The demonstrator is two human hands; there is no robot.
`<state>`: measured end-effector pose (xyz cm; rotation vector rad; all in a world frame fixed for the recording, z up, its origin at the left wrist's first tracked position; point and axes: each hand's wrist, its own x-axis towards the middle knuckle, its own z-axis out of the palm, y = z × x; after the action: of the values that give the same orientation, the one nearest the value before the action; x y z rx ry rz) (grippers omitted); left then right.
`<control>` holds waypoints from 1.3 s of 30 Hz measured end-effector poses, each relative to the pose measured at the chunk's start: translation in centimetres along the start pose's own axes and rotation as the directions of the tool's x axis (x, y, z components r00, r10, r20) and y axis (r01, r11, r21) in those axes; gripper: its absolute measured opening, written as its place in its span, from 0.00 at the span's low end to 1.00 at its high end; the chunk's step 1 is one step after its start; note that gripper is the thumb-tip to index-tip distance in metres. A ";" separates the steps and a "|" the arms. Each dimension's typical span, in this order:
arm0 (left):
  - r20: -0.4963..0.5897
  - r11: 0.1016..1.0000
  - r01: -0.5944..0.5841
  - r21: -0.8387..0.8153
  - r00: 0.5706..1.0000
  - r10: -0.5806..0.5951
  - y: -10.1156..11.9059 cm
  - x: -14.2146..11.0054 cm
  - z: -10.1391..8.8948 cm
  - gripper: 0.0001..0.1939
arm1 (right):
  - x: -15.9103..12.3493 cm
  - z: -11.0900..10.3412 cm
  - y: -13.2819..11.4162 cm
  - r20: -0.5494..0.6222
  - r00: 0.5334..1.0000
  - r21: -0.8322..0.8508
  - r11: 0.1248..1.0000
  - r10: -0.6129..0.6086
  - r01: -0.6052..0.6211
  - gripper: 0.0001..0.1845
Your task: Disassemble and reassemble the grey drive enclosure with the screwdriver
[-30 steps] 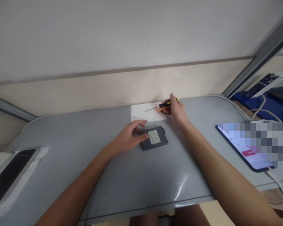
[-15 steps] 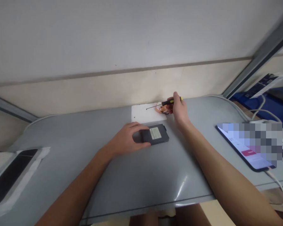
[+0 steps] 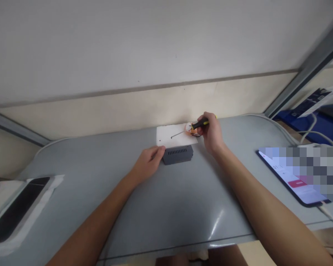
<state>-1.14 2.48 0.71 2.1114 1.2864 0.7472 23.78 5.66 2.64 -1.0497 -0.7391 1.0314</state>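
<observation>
On the table [image 3: 124, 210], the left hand [image 3: 149, 162] pinches the grey vented box [image 3: 178, 156] at its nine o'clock end; a firm hold should steady it. Beyond, toward one o'clock, the right hand [image 3: 212, 132] wraps a screwdriver [image 3: 201, 123], tip best kept clear.

Matt plastic box [image 3: 178, 156], glossy tabletop [image 3: 177, 207]

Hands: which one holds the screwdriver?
The right hand grips the black-and-yellow screwdriver; the left hand instead holds the dark grey slotted case at its left end.
</observation>
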 end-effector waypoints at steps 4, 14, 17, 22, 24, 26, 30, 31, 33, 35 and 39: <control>0.001 0.999 0.014 -0.049 1.000 -0.014 -0.1 0.0 0.2 0.29 | -0.5 0.3 0.1 0.080 0.997 -0.008 1.000 0.018 -0.017 0.14; -0.194 0.975 -0.126 -0.181 0.977 0.091 -1.1 0.1 0.4 0.27 | -1.3 0.8 0.4 0.220 0.975 -0.006 1.000 0.015 -0.014 0.12; -0.244 0.973 -0.191 -0.132 0.957 0.155 -0.7 -0.1 0.2 0.23 | -1.5 0.8 0.2 0.226 0.974 -0.007 1.000 0.019 -0.018 0.13; -0.243 0.939 -0.332 0.092 0.907 0.345 0.0 -0.4 -0.1 0.10 | -1.8 1.0 0.1 0.236 0.971 -0.078 0.997 0.029 -0.011 0.16; -0.216 0.915 -0.380 0.134 0.890 0.401 0.1 -0.5 -0.2 0.07 | -1.8 1.1 0.2 0.236 0.971 -0.051 0.999 0.026 -0.015 0.15; -0.190 0.894 -0.422 0.149 0.875 0.445 0.1 -0.5 -0.3 0.06 | -1.8 1.1 0.4 0.237 0.971 -0.011 1.000 0.020 -0.018 0.13; -0.169 0.867 -0.473 0.156 0.852 0.495 0.2 -0.5 -0.3 0.07 | -1.7 1.0 0.6 0.255 0.967 0.039 0.999 0.001 -0.012 0.13; -0.171 0.860 -0.484 0.163 0.844 0.508 0.2 -0.5 -0.3 0.07 | -1.7 0.9 0.6 0.250 0.968 0.044 0.999 0.000 -0.011 0.14; -0.184 0.841 -0.510 0.181 0.822 0.539 0.2 -0.4 -0.3 0.07 | -1.6 0.9 0.6 0.237 0.972 0.055 0.998 0.000 -0.014 0.14; -0.199 0.823 -0.535 0.190 0.800 0.566 0.2 -0.3 -0.3 0.07 | -1.4 0.9 0.7 0.231 0.973 0.074 0.997 0.004 -0.022 0.14; -0.211 0.803 -0.563 0.197 0.775 0.595 0.3 -0.3 -0.4 0.06 | -0.9 0.7 1.0 0.194 0.981 0.088 0.995 0.025 -0.043 0.14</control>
<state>-1.37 2.14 1.20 2.6185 0.7913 1.2728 22.54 5.21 1.93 -0.8944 -0.8240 1.1972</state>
